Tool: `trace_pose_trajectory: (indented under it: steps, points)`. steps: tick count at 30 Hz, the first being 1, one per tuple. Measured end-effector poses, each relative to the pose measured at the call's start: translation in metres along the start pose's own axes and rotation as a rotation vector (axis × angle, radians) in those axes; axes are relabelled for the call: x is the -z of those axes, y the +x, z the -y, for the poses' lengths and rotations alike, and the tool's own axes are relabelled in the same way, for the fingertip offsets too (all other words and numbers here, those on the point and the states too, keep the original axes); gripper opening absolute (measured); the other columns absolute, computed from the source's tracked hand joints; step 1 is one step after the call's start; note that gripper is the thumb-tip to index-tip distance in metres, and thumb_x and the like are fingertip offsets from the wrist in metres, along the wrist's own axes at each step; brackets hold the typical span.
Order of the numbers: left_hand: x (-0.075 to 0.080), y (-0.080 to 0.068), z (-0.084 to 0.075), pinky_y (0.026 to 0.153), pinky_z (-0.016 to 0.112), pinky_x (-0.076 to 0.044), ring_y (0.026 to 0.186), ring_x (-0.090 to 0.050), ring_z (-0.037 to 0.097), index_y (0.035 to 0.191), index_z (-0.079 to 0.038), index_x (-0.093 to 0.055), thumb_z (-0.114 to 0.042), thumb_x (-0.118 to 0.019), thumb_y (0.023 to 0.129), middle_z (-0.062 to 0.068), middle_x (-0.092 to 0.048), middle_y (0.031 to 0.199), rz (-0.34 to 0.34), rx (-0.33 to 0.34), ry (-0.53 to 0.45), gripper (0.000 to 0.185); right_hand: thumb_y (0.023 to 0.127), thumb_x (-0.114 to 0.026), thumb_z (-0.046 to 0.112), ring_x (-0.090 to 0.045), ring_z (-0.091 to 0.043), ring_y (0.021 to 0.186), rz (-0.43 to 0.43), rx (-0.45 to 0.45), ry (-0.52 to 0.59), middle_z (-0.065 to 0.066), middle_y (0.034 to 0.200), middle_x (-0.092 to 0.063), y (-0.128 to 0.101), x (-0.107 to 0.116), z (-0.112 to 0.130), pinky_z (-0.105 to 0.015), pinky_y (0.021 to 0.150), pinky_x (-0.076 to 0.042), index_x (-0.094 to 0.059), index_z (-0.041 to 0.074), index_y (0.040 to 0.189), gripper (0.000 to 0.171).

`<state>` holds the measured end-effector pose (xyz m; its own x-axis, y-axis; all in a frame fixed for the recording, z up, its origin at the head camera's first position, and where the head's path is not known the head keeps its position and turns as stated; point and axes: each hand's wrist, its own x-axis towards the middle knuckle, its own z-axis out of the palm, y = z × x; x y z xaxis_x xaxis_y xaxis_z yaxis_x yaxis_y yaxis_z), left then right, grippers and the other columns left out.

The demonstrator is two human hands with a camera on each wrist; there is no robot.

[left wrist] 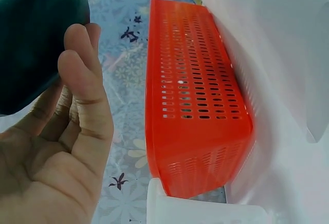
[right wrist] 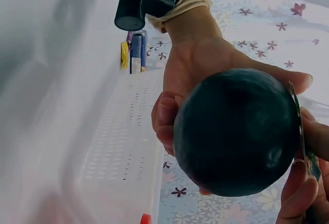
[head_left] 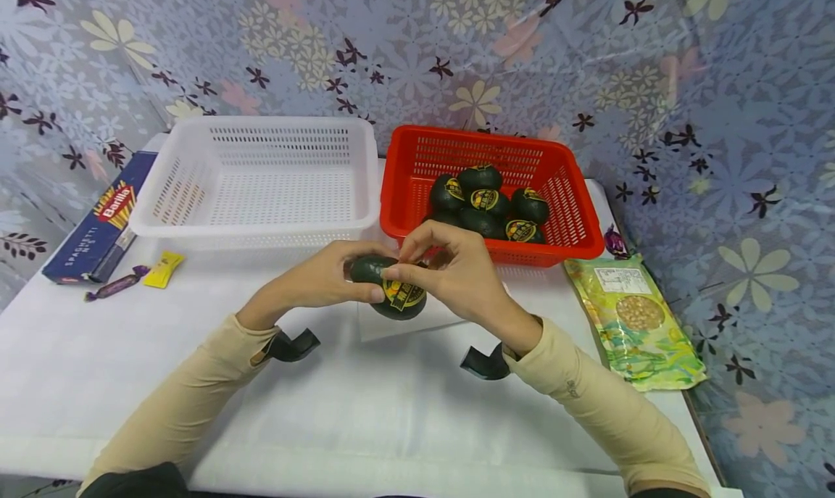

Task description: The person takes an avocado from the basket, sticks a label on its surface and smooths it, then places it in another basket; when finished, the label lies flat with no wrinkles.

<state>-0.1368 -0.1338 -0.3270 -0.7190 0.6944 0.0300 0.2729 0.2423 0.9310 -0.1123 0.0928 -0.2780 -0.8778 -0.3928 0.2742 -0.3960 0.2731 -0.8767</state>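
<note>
Over the middle of the table, my left hand holds a dark green avocado, thumb in front and fingers behind. A black and yellow label sits on the avocado's side. My right hand pinches the label's edge between thumb and fingers. In the right wrist view the label shows nearly edge-on, standing partly off the smooth avocado. The left wrist view shows the avocado against the left fingertips. Several labelled avocados lie in the red basket just beyond the right hand.
A white basket stands left of the red one. Farther left are a spaghetti box, a purple wrapped candy and a yellow one. A green food packet lies at right. Under the hands is a white sheet.
</note>
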Motion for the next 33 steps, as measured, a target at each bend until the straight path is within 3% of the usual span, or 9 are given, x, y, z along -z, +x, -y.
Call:
trace_pose_trajectory:
  steps: [6, 13, 17, 23, 28, 33]
  points:
    - [0.0, -0.001, 0.0, 0.093, 0.039, -0.055, 0.107, -0.065, 0.022, 0.134, -0.011, -0.061, -0.063, -0.073, 0.081, 0.008, -0.07, 0.121, -0.011, 0.022, 0.023, 0.075, 0.075, -0.088, 0.01, -0.063, -0.009, 0.076, -0.03, 0.104, -0.063, -0.003, 0.083, -0.073, -0.003, -0.004, -0.002, -0.024, 0.061, -0.05, -0.071, 0.009, 0.09, 0.022]
    - [0.0, -0.004, -0.001, 0.091, 0.038, -0.057, 0.105, -0.065, 0.02, 0.135, -0.011, -0.061, -0.037, -0.079, 0.085, 0.006, -0.071, 0.121, 0.006, 0.042, 0.02, 0.059, 0.072, -0.09, 0.008, -0.056, -0.011, 0.079, 0.014, 0.217, -0.073, -0.001, 0.093, -0.068, -0.003, -0.004, -0.008, -0.022, 0.059, -0.047, -0.07, 0.008, 0.096, 0.03]
    - [0.0, -0.006, -0.002, 0.093, 0.035, -0.056, 0.105, -0.066, 0.018, 0.132, -0.013, -0.063, -0.025, -0.081, 0.082, 0.002, -0.071, 0.119, 0.023, 0.03, 0.025, 0.054, 0.073, -0.09, 0.012, -0.054, -0.014, 0.083, 0.073, 0.137, -0.028, -0.002, 0.096, -0.062, -0.003, -0.004, -0.014, -0.024, 0.059, -0.046, -0.069, 0.011, 0.098, 0.033]
    - [-0.002, -0.007, -0.004, 0.092, 0.033, -0.057, 0.104, -0.066, 0.019, 0.135, -0.013, -0.06, -0.026, -0.078, 0.086, 0.001, -0.07, 0.119, 0.084, -0.012, -0.006, 0.054, 0.08, -0.086, 0.024, -0.053, -0.017, 0.085, 0.156, -0.018, 0.104, -0.003, 0.087, -0.056, -0.003, -0.005, -0.025, -0.025, 0.069, -0.047, -0.059, 0.012, 0.082, 0.029]
    - [-0.004, -0.008, -0.002, 0.095, 0.033, -0.057, 0.108, -0.066, 0.017, 0.141, -0.01, -0.053, -0.024, -0.071, 0.092, 0.003, -0.067, 0.126, 0.135, -0.013, -0.033, 0.054, 0.084, -0.081, 0.017, -0.052, -0.018, 0.08, 0.166, -0.049, 0.14, -0.003, 0.08, -0.051, -0.002, -0.009, -0.033, -0.025, 0.067, -0.045, -0.054, 0.012, 0.079, 0.028]
    - [-0.003, -0.011, -0.001, 0.096, 0.034, -0.056, 0.107, -0.066, 0.018, 0.14, -0.012, -0.054, -0.019, -0.072, 0.09, 0.003, -0.068, 0.124, 0.144, -0.018, -0.032, 0.054, 0.091, -0.072, 0.013, -0.056, -0.02, 0.081, 0.187, -0.147, 0.201, -0.001, 0.084, -0.054, -0.001, -0.008, -0.044, -0.029, 0.063, -0.051, -0.055, 0.013, 0.083, 0.019]
